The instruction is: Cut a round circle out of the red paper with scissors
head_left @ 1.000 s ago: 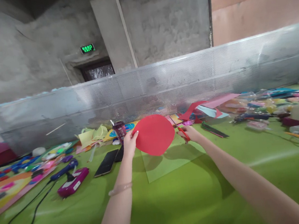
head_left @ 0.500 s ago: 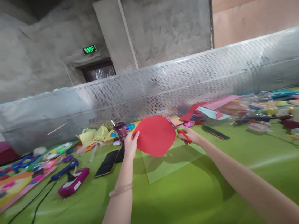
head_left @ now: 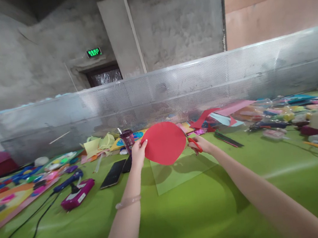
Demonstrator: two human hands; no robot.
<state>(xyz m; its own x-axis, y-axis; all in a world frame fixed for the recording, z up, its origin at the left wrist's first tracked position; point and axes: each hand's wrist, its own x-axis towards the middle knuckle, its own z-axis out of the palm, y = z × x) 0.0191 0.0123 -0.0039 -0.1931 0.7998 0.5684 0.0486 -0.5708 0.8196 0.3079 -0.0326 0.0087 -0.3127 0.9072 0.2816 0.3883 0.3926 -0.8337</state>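
My left hand point(head_left: 138, 154) pinches the left edge of a round red paper disc point(head_left: 164, 143) and holds it upright above the green table point(head_left: 188, 215). My right hand point(head_left: 202, 144) grips red-handled scissors point(head_left: 193, 144) at the disc's right edge, with the blades against the paper. A pale green sheet point(head_left: 183, 172) lies flat on the table just under the disc. A clear bangle point(head_left: 128, 201) sits on my left wrist.
Two dark phones point(head_left: 116, 171) and a purple cup point(head_left: 128, 138) lie left of my hand. A purple device point(head_left: 77, 192) with black cables sits further left. Coloured paper scraps and craft supplies point(head_left: 277, 116) crowd the back and right, before a perforated metal barrier point(head_left: 201, 83).
The scissors have closed in on the disc's right edge and the disc has turned slightly in my left hand. Both arms stay in nearly the same place.
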